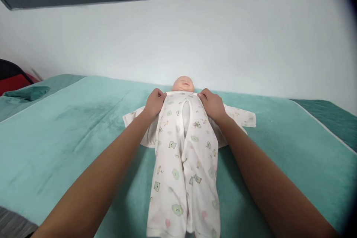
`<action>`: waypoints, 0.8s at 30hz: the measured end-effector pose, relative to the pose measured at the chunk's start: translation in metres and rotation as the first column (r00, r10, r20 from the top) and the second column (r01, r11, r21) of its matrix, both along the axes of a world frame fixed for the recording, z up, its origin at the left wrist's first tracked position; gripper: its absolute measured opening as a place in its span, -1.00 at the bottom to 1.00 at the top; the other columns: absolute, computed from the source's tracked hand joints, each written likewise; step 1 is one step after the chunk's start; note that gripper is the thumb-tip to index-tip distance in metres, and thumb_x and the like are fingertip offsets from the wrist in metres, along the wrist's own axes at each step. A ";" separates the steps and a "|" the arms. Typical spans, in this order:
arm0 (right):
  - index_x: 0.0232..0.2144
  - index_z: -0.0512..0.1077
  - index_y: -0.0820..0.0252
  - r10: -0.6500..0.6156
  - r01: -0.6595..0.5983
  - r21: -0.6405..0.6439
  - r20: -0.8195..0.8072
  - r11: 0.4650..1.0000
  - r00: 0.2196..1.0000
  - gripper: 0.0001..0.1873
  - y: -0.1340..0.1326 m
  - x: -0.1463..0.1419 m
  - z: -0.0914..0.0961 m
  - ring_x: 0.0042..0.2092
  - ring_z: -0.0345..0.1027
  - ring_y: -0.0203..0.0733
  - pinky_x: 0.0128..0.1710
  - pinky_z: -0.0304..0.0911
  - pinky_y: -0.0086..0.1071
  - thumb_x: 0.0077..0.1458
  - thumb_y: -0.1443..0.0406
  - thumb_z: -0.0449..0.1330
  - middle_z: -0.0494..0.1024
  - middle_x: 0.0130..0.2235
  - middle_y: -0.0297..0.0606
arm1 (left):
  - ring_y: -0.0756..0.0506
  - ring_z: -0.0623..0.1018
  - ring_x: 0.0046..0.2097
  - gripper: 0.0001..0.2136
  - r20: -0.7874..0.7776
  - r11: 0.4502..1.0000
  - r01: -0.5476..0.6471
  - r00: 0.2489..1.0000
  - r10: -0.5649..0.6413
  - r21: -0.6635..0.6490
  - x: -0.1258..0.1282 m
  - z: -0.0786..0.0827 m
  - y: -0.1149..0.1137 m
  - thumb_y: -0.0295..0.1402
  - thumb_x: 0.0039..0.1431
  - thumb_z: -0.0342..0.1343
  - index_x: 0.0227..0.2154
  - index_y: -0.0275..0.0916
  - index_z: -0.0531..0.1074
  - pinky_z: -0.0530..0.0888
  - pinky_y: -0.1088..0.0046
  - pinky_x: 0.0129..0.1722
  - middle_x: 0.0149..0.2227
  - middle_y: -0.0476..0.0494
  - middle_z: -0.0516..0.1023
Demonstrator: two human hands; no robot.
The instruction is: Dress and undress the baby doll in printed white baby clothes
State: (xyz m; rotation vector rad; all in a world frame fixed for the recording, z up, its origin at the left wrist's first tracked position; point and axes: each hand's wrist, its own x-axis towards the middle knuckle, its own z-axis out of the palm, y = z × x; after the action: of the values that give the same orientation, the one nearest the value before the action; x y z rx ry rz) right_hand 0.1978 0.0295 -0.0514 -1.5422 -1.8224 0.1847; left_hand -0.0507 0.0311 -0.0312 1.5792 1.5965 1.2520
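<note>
Both bare hands grasp the same garment: the left hand (154,104) pinches the left corner of the waistband between thumb and curled fingers, and the right hand (213,107) pinches the right corner likewise. The wide, matched grip probably serves to hold the waist flat and square. The split trousers (170,156) lie between the forearms, waist at the far end just below the head of a doll (183,83), legs toward the near edge. They are white, printed with green animal faces and pink hearts, softly creased along the legs, with an elongated opening at the crotch. Whether the doll's legs are inside them cannot be told. Beneath, a matching top (244,117) spreads its sleeves left and right, presumably laid open for access. Around all this extends a green cover (83,130); beyond its far edge rises a white wall (178,41).
</note>
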 end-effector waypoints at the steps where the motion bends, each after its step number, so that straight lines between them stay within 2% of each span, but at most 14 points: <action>1: -0.34 0.37 0.09 -0.025 0.025 0.000 -0.002 1.000 1.000 -0.72 0.004 -0.001 0.000 -0.37 0.29 -0.07 -0.33 0.06 -0.28 0.26 0.11 -0.04 0.49 -0.43 -0.23 | -0.04 0.31 -0.38 -0.79 -0.009 0.999 -0.031 0.999 0.032 0.012 0.002 -0.002 0.002 -0.24 0.14 0.12 -0.51 -0.19 0.26 0.27 0.39 -0.29 -0.46 0.01 0.33; 3: -0.37 0.38 0.09 -0.042 0.041 -0.021 -0.038 0.999 0.998 -0.74 0.007 -0.003 0.000 -0.36 0.29 -0.09 -0.32 0.06 -0.29 0.23 0.11 0.00 0.50 -0.42 -0.24 | -0.04 0.34 -0.35 -0.85 0.018 0.999 -0.023 1.000 0.023 0.024 0.004 -0.006 0.004 -0.28 0.12 0.13 -0.46 -0.19 0.31 0.30 0.38 -0.25 -0.43 0.00 0.38; 5: -0.39 0.39 0.08 -0.032 0.027 -0.047 -0.106 0.999 0.994 -0.74 0.005 -0.004 -0.002 -0.33 0.32 -0.10 -0.31 0.10 -0.29 0.20 0.08 0.05 0.52 -0.39 -0.26 | -0.06 0.41 -0.30 -0.90 0.103 0.998 0.052 0.993 -0.055 0.027 0.004 -0.009 0.002 -0.29 0.11 0.13 -0.33 -0.18 0.39 0.34 0.38 -0.21 -0.34 -0.03 0.47; 8: -0.27 0.42 0.06 0.052 -0.051 0.010 -0.189 0.999 0.981 -0.76 -0.007 -0.005 -0.005 -0.21 0.39 -0.08 -0.21 0.19 -0.26 0.21 0.10 0.04 0.57 -0.25 -0.27 | -0.12 0.49 -0.13 -0.79 0.121 0.981 0.167 0.976 -0.179 0.098 0.002 -0.017 -0.009 -0.28 0.17 0.05 -0.17 -0.16 0.48 0.38 0.35 -0.07 -0.16 -0.10 0.57; 11: -0.11 0.41 0.07 0.148 -0.125 0.152 -0.149 0.980 0.978 -0.73 -0.021 -0.003 -0.011 -0.01 0.37 -0.04 -0.01 0.21 -0.19 0.23 0.24 -0.03 0.53 -0.04 -0.20 | -0.17 0.44 0.10 -0.71 -0.089 0.941 0.204 0.978 -0.187 0.271 -0.003 -0.028 -0.025 -0.30 0.20 0.01 -0.08 -0.15 0.52 0.29 0.28 0.15 0.04 -0.14 0.53; 15: -0.06 0.38 0.15 0.123 -0.091 0.267 -0.105 0.959 0.987 -0.65 -0.044 0.000 -0.019 0.13 0.26 -0.01 0.17 0.14 -0.09 0.12 0.37 -0.04 0.44 0.06 -0.09 | -0.18 0.33 0.23 -0.63 -0.349 0.910 0.187 0.936 -0.051 0.369 -0.010 -0.038 -0.059 -0.40 0.20 0.01 0.06 -0.19 0.45 0.20 0.18 0.27 0.21 -0.20 0.38; 18: -0.06 0.37 0.17 0.088 -0.048 0.286 -0.130 0.957 0.988 -0.65 -0.082 0.001 -0.021 0.18 0.22 0.01 0.23 0.11 -0.02 0.09 0.38 -0.01 0.41 0.09 -0.05 | -0.15 0.35 0.21 -0.66 -0.374 0.911 0.116 0.926 0.044 0.396 -0.016 -0.040 -0.107 -0.45 0.23 -0.05 0.03 -0.23 0.44 0.25 0.19 0.26 0.17 -0.22 0.42; 20: -0.03 0.36 0.16 0.074 -0.026 0.272 -0.166 0.962 0.983 -0.65 -0.128 0.001 -0.023 0.18 0.23 0.02 0.22 0.13 0.02 0.12 0.35 0.02 0.41 0.10 -0.03 | -0.12 0.39 0.17 -0.69 -0.328 0.911 0.052 0.940 0.093 0.408 -0.026 -0.041 -0.155 -0.43 0.27 -0.07 0.01 -0.22 0.43 0.29 0.23 0.23 0.11 -0.20 0.46; 22: 0.01 0.35 0.12 0.051 -0.004 0.227 -0.203 0.974 0.978 -0.65 -0.193 0.003 -0.029 0.18 0.25 0.02 0.18 0.21 0.04 0.15 0.31 0.05 0.41 0.11 -0.06 | -0.10 0.43 0.13 -0.73 -0.282 0.929 -0.008 0.952 0.120 0.370 -0.045 -0.046 -0.214 -0.39 0.30 -0.07 -0.01 -0.19 0.42 0.32 0.26 0.20 0.07 -0.17 0.48; 24: 0.04 0.35 0.01 0.013 0.016 0.131 -0.223 0.991 0.975 -0.63 -0.273 0.007 -0.045 0.17 0.29 0.05 0.14 0.27 0.10 0.17 0.25 0.07 0.41 0.13 -0.12 | -0.10 0.47 0.06 -0.76 -0.274 0.953 -0.077 0.948 0.162 0.293 -0.075 -0.059 -0.282 -0.34 0.30 -0.05 -0.06 -0.17 0.44 0.36 0.29 0.14 0.00 -0.14 0.50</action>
State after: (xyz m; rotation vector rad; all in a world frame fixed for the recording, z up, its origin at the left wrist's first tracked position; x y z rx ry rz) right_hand 0.2050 -0.2434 -0.0961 -1.3726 -1.6236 0.2236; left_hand -0.1255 -0.2507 -0.0900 1.9467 1.7834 1.4093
